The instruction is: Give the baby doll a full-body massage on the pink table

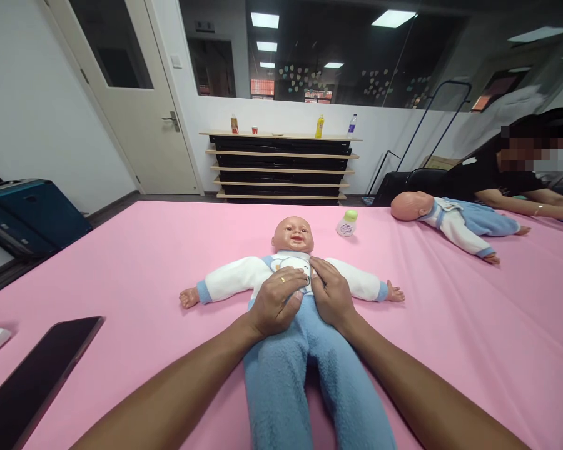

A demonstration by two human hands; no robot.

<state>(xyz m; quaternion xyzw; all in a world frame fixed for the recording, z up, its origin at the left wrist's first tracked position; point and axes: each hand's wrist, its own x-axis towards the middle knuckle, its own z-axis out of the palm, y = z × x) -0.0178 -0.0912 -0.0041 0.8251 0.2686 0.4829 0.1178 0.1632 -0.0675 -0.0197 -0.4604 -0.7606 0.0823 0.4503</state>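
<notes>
Both hands, left hand (276,300) and right hand (331,294), press flat, fingers loosely spread and gripping nothing, on the doll (291,275) lying mid-mat (145,262), edges far off

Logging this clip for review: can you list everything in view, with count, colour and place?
baby doll: 1, white top and blue trousers, on its back mid-sheet under both hands
second doll: 1, white and blue, far right, by another person
baby bottle: 1, clear with green cap, right of the near doll's head
pink sheet: 1, covers the work surface
dark tablet: 1, black, lower left
shelf: 1, wood and black, back wall, bottles on top
suitcase: 1, dark blue, left
door: 1, white, back left
left hand: on the doll's waist, wears a ring
right hand: on the doll's chest
</notes>
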